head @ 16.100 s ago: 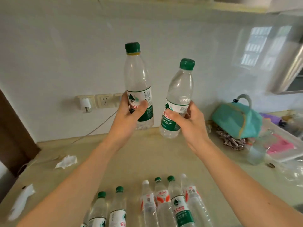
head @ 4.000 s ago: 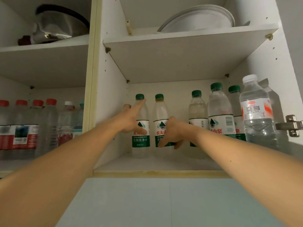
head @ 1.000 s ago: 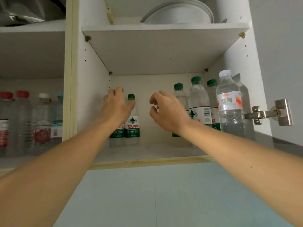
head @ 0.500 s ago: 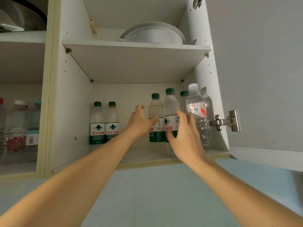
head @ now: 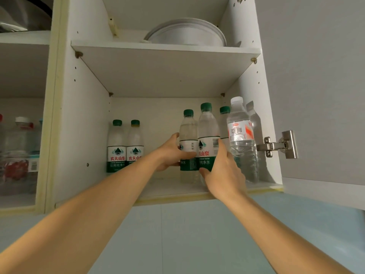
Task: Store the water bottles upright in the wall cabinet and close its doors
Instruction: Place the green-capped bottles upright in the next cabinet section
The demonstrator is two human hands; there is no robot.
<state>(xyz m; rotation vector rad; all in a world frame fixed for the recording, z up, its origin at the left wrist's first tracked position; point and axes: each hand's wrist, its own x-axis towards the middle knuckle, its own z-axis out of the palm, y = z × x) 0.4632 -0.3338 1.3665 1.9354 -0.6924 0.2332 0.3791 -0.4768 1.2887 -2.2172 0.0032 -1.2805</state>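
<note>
The wall cabinet (head: 83, 115) stands open above me. On its lower shelf two green-capped water bottles (head: 126, 143) stand upright at the left. Further right stand three more green-capped ones. My left hand (head: 170, 153) is wrapped around the left of these, the pale bottle (head: 187, 131). My right hand (head: 221, 171) grips the bottle (head: 208, 131) beside it at its green label. A third green cap (head: 224, 110) shows behind. A taller white-capped bottle (head: 240, 135) stands at the far right.
The open right door (head: 320, 95) hangs on a metal hinge (head: 276, 145). A white dish (head: 187, 34) sits on the upper shelf. The left compartment holds several red-capped bottles (head: 21, 147), with a metal pot (head: 19, 14) above. Pale blue wall lies below the cabinet.
Both hands left the two left bottles, moved right across the shelf, and closed on the two green-capped bottles near the right side. My view shifted right too.
</note>
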